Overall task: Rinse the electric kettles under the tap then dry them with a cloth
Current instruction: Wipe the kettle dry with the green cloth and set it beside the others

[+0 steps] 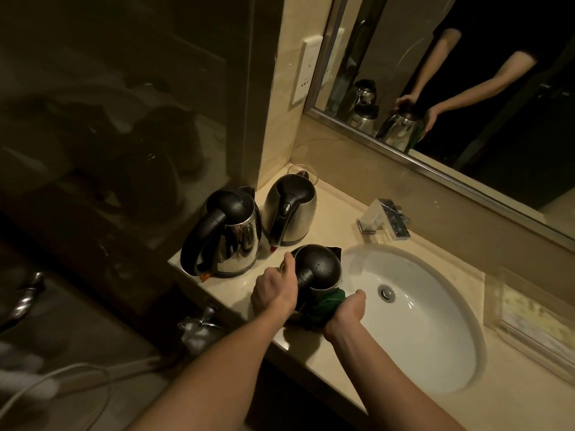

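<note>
Kettle [317, 264]: upright at sink [420, 331] edge.
Left hand [273, 294]: grips kettle handle.
Right hand [346, 312]: clutches green cloth [323, 307] against kettle.

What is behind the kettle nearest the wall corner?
Only the rim of a clear glass peeks out behind that kettle; the kettle covers the rest of it.

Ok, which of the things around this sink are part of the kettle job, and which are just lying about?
Job: held kettle, gripped by left hand; green cloth in right hand; front-left kettle; rear kettle; tap; sink basin.
Lying about: glass behind rear kettle; tray right of basin; wall socket; mirror.
</note>
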Available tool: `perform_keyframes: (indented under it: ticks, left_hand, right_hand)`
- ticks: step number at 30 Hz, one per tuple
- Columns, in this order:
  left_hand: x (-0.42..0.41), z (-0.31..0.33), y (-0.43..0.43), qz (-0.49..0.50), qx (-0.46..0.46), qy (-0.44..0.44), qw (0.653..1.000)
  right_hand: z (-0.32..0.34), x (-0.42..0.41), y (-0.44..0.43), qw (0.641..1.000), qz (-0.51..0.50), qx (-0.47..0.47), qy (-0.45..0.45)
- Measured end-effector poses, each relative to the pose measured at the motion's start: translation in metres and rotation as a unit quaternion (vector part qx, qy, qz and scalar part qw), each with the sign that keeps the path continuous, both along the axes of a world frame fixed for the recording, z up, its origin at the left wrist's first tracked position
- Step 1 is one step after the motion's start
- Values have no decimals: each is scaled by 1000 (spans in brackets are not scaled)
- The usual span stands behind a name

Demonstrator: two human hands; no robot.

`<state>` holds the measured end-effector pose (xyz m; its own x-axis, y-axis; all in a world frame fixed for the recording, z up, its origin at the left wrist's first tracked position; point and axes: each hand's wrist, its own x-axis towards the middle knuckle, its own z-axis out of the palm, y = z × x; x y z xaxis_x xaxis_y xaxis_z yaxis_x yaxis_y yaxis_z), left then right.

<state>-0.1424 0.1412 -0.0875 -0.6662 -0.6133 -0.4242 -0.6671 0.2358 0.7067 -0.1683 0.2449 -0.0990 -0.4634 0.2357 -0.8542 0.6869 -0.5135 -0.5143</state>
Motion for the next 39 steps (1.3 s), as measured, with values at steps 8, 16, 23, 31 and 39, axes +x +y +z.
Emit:
perform_keyframes:
  ticks: [8,16,23,31,39]
  left_hand:
    - [-1,2,-7,-38,17,15,999]
    - [-4,-2,-16,-63,29,15,998]
    - [-11,3,-31,-104,48,20,993]
    - [-11,1,-26,-32,1,9,999]
    - [-17,-8,-11,110,-37,25,993]
  right_hand:
    - [10,-20,1,997,45,51,43]
    - [1,-23,14,993,85,80,32]
    - [10,-28,17,992,116,54,15]
    - [19,-43,14,976,160,140,58]
    - [8,-42,18,964,193,174,47]
